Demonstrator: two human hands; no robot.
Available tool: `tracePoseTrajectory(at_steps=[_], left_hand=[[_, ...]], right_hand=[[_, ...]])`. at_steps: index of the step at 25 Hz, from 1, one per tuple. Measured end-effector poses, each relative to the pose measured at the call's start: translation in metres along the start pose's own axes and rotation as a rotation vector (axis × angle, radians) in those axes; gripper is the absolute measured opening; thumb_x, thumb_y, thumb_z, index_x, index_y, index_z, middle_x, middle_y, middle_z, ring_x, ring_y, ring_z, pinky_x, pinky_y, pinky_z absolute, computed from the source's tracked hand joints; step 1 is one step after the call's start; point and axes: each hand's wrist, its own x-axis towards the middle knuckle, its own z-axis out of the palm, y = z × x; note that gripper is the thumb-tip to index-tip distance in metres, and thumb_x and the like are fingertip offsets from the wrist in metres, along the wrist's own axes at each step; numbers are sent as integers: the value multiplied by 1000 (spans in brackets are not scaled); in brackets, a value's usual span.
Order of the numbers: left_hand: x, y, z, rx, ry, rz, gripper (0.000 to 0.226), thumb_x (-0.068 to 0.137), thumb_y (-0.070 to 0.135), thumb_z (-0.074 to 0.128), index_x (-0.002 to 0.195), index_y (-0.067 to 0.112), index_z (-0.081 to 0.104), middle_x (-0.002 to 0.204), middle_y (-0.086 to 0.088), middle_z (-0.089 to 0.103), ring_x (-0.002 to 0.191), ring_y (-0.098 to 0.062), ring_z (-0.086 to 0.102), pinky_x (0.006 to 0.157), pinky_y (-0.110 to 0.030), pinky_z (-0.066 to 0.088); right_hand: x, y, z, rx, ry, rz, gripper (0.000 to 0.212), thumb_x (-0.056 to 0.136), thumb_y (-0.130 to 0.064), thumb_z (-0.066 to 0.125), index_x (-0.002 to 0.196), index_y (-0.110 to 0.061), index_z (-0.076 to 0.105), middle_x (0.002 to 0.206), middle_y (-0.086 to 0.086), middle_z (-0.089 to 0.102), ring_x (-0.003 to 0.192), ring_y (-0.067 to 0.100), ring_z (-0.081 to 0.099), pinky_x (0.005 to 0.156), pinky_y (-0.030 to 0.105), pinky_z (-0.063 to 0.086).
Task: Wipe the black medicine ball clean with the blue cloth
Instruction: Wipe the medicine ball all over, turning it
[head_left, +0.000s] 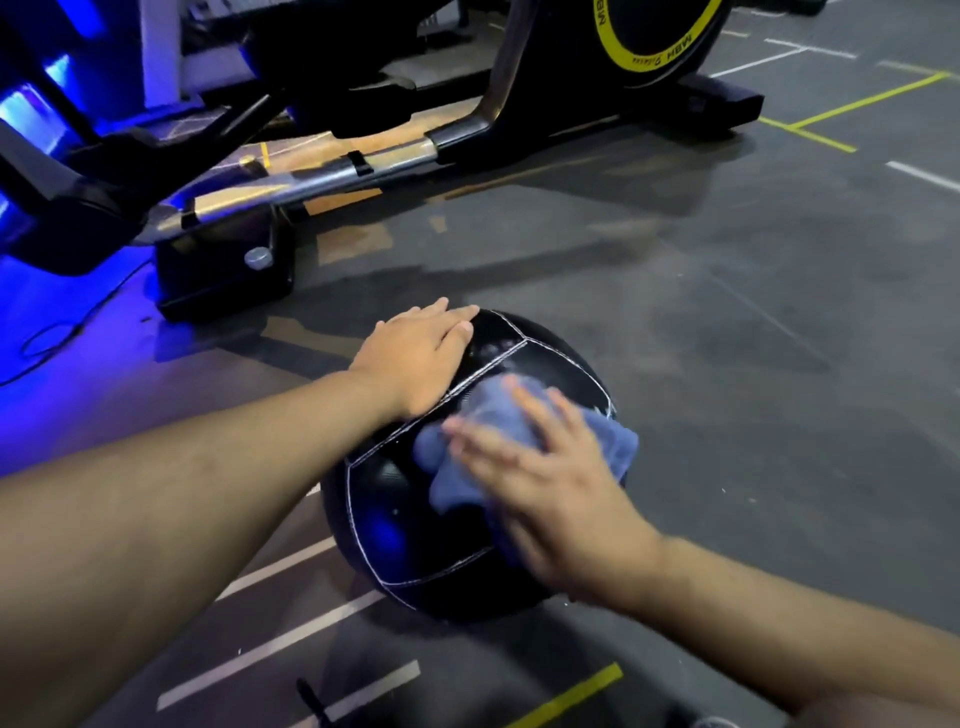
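Halfway-ish through the wipe, judging by where the cloth (524, 447) sits.

Black ball (415, 525) down on the grey gym floor (753, 322), near the middle of the scene, with an exercise machine (332, 171) well behind it on the far left. Top right panel under the cloth now; near left face, with a blue glare on it, and the underside probably not reached yet, though impossible to tell clean from dirty on that shiny surface. Right hand (540, 493) spread flat and wide, fingers blurred, pressing the blue cloth onto the ball rather than gripping it. Left hand (421, 358) flat too, fingers together, palm resting on the far left top, likely to steady it against rolling.
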Motion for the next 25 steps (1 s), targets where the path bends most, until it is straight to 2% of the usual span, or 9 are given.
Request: tracePoseTrajectory(at_steps=[2, 5, 7, 9, 12, 16, 20, 22, 25], left_hand=[[-2, -12, -3, -38, 3, -2, 62, 89, 54, 15, 146, 40, 37, 159, -1, 27, 148, -22, 23, 119, -50, 18], [-8, -22, 0, -39, 27, 24, 65, 88, 60, 12, 145, 42, 37, 159, 0, 29, 147, -18, 23, 119, -49, 18], [-12, -25, 2, -44, 41, 28, 69, 85, 64, 9, 145, 42, 36, 158, 0, 31, 147, -16, 24, 119, -46, 18], [-18, -25, 4, -41, 62, 5, 64, 88, 60, 13, 145, 42, 36, 158, 2, 30, 147, -16, 24, 120, -43, 18], [-25, -21, 5, -42, 80, -11, 55, 94, 55, 20, 144, 43, 38, 158, 5, 29, 147, -17, 24, 120, -40, 17], [-16, -24, 0, -69, 84, -14, 46, 101, 45, 27, 144, 38, 41, 157, -1, 33, 146, -16, 27, 120, -36, 18], [-14, -24, 0, -66, 97, 33, 46, 101, 44, 29, 144, 34, 43, 155, -2, 36, 145, -11, 28, 119, -32, 18], [-17, -24, -1, -60, 82, 45, 47, 100, 44, 28, 144, 34, 43, 156, -1, 34, 145, -13, 29, 119, -30, 17], [-23, -20, 0, -63, 76, 55, 53, 95, 46, 25, 144, 33, 43, 156, 1, 33, 144, -13, 29, 118, -26, 15]], right_hand=[[-8, -22, 8, -178, -158, -332, 47, 93, -19, 44, 139, -23, 51, 155, -8, 37, 147, 43, 16, 113, 65, 17], [-7, -22, 6, -200, -168, -386, 43, 100, -19, 37, 142, -22, 47, 157, -5, 34, 148, 40, 16, 114, 62, 20], [4, -10, 3, -49, -56, -202, 43, 95, -16, 44, 136, -17, 53, 150, 1, 46, 141, 40, 34, 111, 58, 29], [14, 26, -6, 206, 117, 200, 35, 94, -6, 45, 124, -11, 63, 134, 6, 61, 127, 35, 54, 112, 34, 35], [14, 62, -13, 386, 198, 712, 39, 96, -8, 50, 133, -17, 59, 138, -1, 57, 133, 18, 49, 108, 6, 25], [-32, 4, 9, 79, 135, 121, 44, 94, -12, 40, 135, -11, 55, 145, 5, 51, 136, 40, 41, 115, 56, 26], [-48, 5, 6, -43, 19, -218, 40, 102, -18, 37, 139, -14, 51, 149, 0, 46, 142, 40, 33, 112, 59, 27], [-34, 29, 5, 108, 120, -38, 40, 95, -12, 51, 135, -9, 55, 142, 7, 54, 136, 31, 45, 110, 49, 36], [-18, 86, -4, 422, 238, 666, 37, 93, -3, 56, 124, -20, 65, 124, -4, 67, 119, 5, 59, 104, 25, 43]])
